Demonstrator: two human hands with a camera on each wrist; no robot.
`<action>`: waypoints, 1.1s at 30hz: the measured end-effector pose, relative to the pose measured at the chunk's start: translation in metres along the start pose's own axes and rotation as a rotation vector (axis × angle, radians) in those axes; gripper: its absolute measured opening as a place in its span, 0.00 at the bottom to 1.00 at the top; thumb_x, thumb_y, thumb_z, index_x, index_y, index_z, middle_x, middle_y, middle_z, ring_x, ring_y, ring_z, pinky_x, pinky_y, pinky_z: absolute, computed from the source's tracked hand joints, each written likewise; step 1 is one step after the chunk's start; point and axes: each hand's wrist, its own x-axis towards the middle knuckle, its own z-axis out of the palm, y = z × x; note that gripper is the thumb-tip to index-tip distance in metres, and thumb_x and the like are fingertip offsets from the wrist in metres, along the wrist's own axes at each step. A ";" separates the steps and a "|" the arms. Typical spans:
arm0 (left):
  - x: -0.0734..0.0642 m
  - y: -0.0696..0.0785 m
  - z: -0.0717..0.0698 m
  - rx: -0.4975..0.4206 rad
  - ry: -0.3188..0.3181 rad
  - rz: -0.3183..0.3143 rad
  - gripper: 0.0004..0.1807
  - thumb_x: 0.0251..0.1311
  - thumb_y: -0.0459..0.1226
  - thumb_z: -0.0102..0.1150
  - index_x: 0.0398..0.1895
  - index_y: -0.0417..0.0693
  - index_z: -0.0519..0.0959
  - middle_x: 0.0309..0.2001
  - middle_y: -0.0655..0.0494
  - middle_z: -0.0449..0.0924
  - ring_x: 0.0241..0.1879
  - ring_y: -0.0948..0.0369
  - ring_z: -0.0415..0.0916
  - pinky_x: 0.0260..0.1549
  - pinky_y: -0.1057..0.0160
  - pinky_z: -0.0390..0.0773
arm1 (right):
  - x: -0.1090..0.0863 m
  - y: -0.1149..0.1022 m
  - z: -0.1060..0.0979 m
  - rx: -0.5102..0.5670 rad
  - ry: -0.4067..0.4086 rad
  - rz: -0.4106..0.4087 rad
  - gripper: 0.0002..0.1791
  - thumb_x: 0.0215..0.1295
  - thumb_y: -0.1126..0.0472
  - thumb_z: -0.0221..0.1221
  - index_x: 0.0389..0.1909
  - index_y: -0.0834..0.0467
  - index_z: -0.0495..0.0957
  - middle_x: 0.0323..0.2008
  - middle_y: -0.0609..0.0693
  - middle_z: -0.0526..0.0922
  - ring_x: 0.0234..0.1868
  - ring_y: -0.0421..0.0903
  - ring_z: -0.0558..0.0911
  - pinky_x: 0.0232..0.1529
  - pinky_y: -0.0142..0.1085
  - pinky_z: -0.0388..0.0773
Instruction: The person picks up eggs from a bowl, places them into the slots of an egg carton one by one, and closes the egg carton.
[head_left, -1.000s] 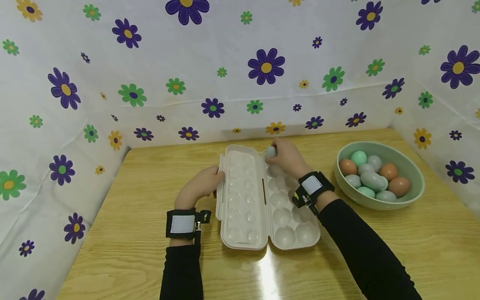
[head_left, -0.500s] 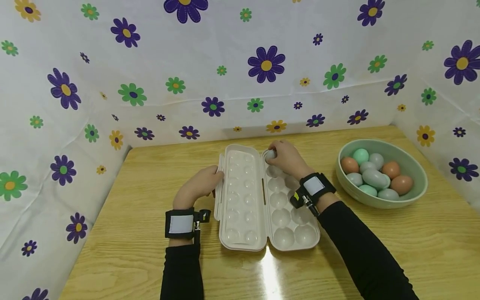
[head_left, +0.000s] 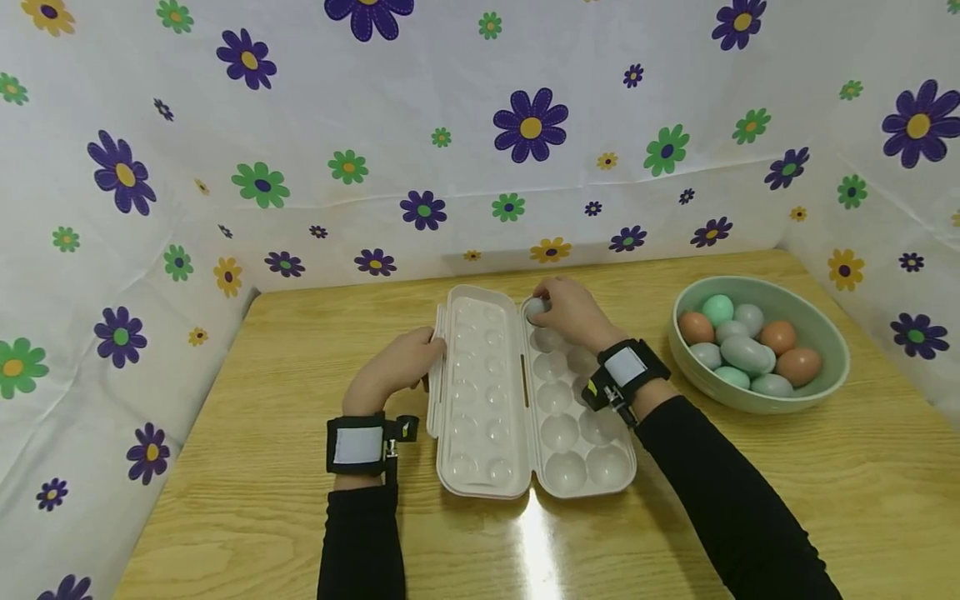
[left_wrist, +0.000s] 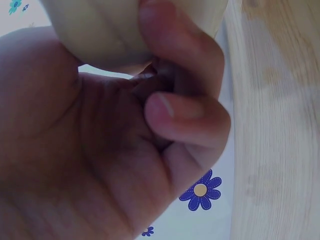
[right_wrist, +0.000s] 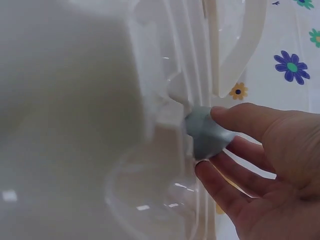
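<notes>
An unfolded white plastic egg carton lies on the table, its cupped half at the right and its lid half at the left. My left hand grips the lid's left edge, fingers curled in the left wrist view around the pale plastic. At the far left cup, my right hand pinches a grey-blue egg between thumb and fingers. The right wrist view has this egg at the carton's ridged rim. My right hand and wrist hide some of the cups.
To the right stands a pale green bowl with several brown, mint and grey-blue eggs. The wooden table ends at a flower-printed cloth behind and at both sides.
My right hand has lowered the egg from above the carton down to the far left cup. My left hand keeps its hold on the lid edge.
</notes>
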 end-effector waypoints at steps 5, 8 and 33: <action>0.002 -0.001 0.000 -0.005 0.003 0.001 0.19 0.71 0.41 0.32 0.40 0.38 0.72 0.23 0.50 0.74 0.17 0.57 0.68 0.15 0.68 0.66 | -0.004 -0.002 -0.013 0.007 0.009 -0.025 0.24 0.62 0.61 0.61 0.57 0.68 0.74 0.56 0.65 0.79 0.56 0.58 0.76 0.59 0.52 0.75; 0.002 0.000 0.002 -0.014 0.010 -0.003 0.19 0.70 0.41 0.32 0.40 0.38 0.72 0.22 0.50 0.73 0.16 0.58 0.67 0.15 0.67 0.65 | -0.010 -0.005 -0.027 0.001 0.031 -0.038 0.24 0.62 0.61 0.61 0.57 0.68 0.74 0.56 0.66 0.80 0.55 0.59 0.77 0.58 0.53 0.75; 0.003 0.005 0.001 -0.006 0.001 -0.010 0.21 0.71 0.41 0.31 0.45 0.36 0.73 0.21 0.52 0.71 0.15 0.59 0.66 0.15 0.67 0.66 | -0.114 0.094 -0.154 -0.200 -0.086 0.177 0.23 0.64 0.59 0.58 0.52 0.73 0.72 0.49 0.76 0.77 0.48 0.66 0.77 0.47 0.61 0.75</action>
